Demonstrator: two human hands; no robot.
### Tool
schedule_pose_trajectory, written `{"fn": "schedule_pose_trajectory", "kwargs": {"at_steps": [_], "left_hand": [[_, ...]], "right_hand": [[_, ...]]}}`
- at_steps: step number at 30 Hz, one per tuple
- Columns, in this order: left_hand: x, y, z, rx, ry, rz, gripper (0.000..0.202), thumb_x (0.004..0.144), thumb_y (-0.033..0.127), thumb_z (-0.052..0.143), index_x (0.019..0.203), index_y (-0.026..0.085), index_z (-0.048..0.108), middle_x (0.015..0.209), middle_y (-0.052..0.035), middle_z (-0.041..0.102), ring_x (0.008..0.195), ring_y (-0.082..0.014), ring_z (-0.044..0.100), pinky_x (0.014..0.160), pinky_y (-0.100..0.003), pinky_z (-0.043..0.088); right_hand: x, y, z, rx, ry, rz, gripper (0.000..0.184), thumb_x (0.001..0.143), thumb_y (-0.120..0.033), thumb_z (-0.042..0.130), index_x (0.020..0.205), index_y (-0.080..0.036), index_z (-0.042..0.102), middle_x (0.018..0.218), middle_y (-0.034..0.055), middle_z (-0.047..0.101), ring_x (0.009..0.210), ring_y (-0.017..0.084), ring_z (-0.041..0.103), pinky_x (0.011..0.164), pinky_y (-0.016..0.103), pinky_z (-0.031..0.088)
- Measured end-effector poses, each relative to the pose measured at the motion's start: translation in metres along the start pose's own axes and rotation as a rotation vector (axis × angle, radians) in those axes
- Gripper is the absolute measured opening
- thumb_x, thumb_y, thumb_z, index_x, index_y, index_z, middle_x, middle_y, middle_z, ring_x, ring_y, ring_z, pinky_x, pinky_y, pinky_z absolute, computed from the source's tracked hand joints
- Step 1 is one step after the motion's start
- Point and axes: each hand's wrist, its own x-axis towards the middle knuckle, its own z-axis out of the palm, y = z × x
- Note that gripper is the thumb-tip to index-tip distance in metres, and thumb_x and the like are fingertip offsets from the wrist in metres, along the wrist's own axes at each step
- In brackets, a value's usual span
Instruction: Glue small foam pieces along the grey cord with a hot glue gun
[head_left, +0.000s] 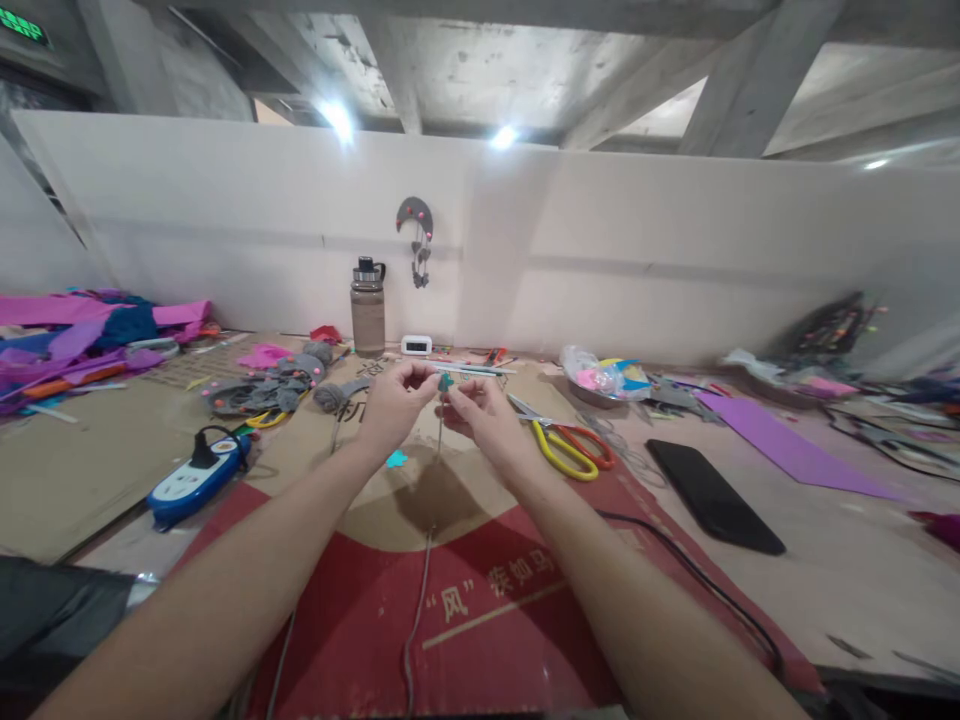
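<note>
In the middle of the view, my left hand point(396, 405) and my right hand point(486, 412) meet above the cardboard, fingers pinched together. Between their fingertips is a small teal felt piece point(445, 382), partly covered by the fingers. A thin grey cord point(427, 570) hangs from this spot and runs down over the red print toward the front edge. A bright blue flower-shaped cutout point(397, 458) lies on the cardboard below my left hand. Scissors with yellow and orange handles point(566, 447) rest just right of my right hand.
A blue power strip point(196, 480) and grey felt pieces point(277, 385) lie to the left. A bottle point(367, 312) and a small white clock point(416, 345) stand by the back panel. To the right are a black phone point(712, 495), a filled bowl point(600, 392) and a purple sheet point(795, 448).
</note>
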Motion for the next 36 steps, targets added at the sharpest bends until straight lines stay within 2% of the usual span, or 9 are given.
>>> {"fn": "schedule_pose_trajectory", "kwargs": {"at_steps": [2, 4, 7, 10, 13, 19, 24, 29, 36], "left_hand": [[-0.003, 0.003, 0.001, 0.061, -0.002, 0.033, 0.019, 0.073, 0.032, 0.058, 0.077, 0.015, 0.064, 0.071, -0.0019, 0.063, 0.064, -0.0119, 0.054, 0.061, -0.023, 0.042], [-0.004, 0.005, 0.002, 0.096, 0.001, 0.044, 0.018, 0.073, 0.032, 0.058, 0.078, 0.016, 0.064, 0.070, -0.0016, 0.063, 0.063, -0.0118, 0.055, 0.060, -0.024, 0.042], [-0.006, 0.008, 0.002, 0.085, -0.012, 0.012, 0.019, 0.075, 0.033, 0.057, 0.079, 0.016, 0.063, 0.065, -0.0007, 0.061, 0.057, -0.0107, 0.053, 0.055, -0.023, 0.041], [-0.007, 0.008, 0.005, -0.011, -0.048, -0.074, 0.020, 0.075, 0.034, 0.058, 0.079, 0.015, 0.061, 0.060, -0.0001, 0.059, 0.050, -0.0093, 0.050, 0.048, -0.022, 0.039], [-0.007, 0.006, 0.008, -0.165, -0.083, -0.145, 0.023, 0.074, 0.035, 0.061, 0.081, 0.013, 0.062, 0.058, -0.0006, 0.059, 0.048, -0.0089, 0.050, 0.045, -0.021, 0.038], [-0.006, 0.003, 0.011, -0.449, -0.152, -0.275, 0.024, 0.069, 0.033, 0.067, 0.079, 0.011, 0.064, 0.058, -0.0017, 0.060, 0.049, -0.0076, 0.051, 0.045, -0.019, 0.038], [-0.005, 0.006, 0.009, -0.596, -0.227, -0.378, 0.021, 0.066, 0.029, 0.070, 0.073, 0.011, 0.063, 0.056, -0.0019, 0.060, 0.048, -0.0068, 0.050, 0.045, -0.018, 0.037], [-0.004, 0.008, 0.009, -0.658, -0.233, -0.406, 0.021, 0.062, 0.026, 0.073, 0.072, 0.012, 0.062, 0.061, -0.0010, 0.059, 0.054, -0.0081, 0.053, 0.044, -0.018, 0.036], [-0.005, 0.009, 0.009, -0.597, -0.222, -0.415, 0.023, 0.063, 0.030, 0.073, 0.068, 0.012, 0.060, 0.053, 0.0010, 0.053, 0.045, -0.0056, 0.048, 0.038, -0.016, 0.030]], "right_hand": [[-0.006, -0.001, 0.011, 0.187, -0.016, 0.057, 0.032, 0.070, -0.036, 0.061, 0.087, -0.023, 0.037, 0.076, -0.0043, 0.056, 0.058, 0.009, 0.056, 0.065, 0.031, 0.049], [-0.008, -0.001, 0.014, 0.184, 0.043, 0.057, 0.033, 0.068, -0.033, 0.062, 0.089, -0.024, 0.037, 0.070, -0.0070, 0.051, 0.051, 0.008, 0.049, 0.055, 0.026, 0.047], [-0.008, -0.001, 0.008, -0.020, 0.153, -0.048, 0.025, 0.071, -0.032, 0.059, 0.088, -0.023, 0.043, 0.065, -0.0071, 0.046, 0.053, 0.009, 0.044, 0.048, 0.021, 0.038], [-0.006, -0.004, 0.001, -0.243, 0.182, -0.170, 0.015, 0.074, -0.032, 0.055, 0.083, -0.021, 0.053, 0.059, -0.0067, 0.041, 0.054, 0.010, 0.040, 0.049, 0.022, 0.032], [-0.006, -0.007, -0.002, -0.354, 0.211, -0.222, 0.014, 0.075, -0.031, 0.054, 0.079, -0.019, 0.059, 0.055, -0.0065, 0.037, 0.053, 0.010, 0.036, 0.050, 0.023, 0.028], [-0.005, -0.006, -0.004, -0.448, 0.255, -0.271, 0.013, 0.074, -0.030, 0.054, 0.075, -0.019, 0.061, 0.056, -0.0052, 0.042, 0.055, 0.011, 0.038, 0.057, 0.024, 0.031], [-0.005, -0.005, -0.006, -0.497, 0.268, -0.272, 0.014, 0.074, -0.031, 0.054, 0.075, -0.019, 0.062, 0.056, -0.0050, 0.044, 0.055, 0.011, 0.039, 0.057, 0.024, 0.032], [-0.006, -0.007, -0.006, -0.531, 0.278, -0.283, 0.012, 0.074, -0.028, 0.054, 0.075, -0.019, 0.062, 0.058, -0.0038, 0.048, 0.056, 0.012, 0.041, 0.057, 0.024, 0.032], [-0.008, -0.007, -0.006, -0.613, 0.273, -0.383, 0.012, 0.076, -0.030, 0.055, 0.076, -0.020, 0.062, 0.069, -0.0011, 0.055, 0.061, 0.012, 0.043, 0.059, 0.025, 0.033]]}}
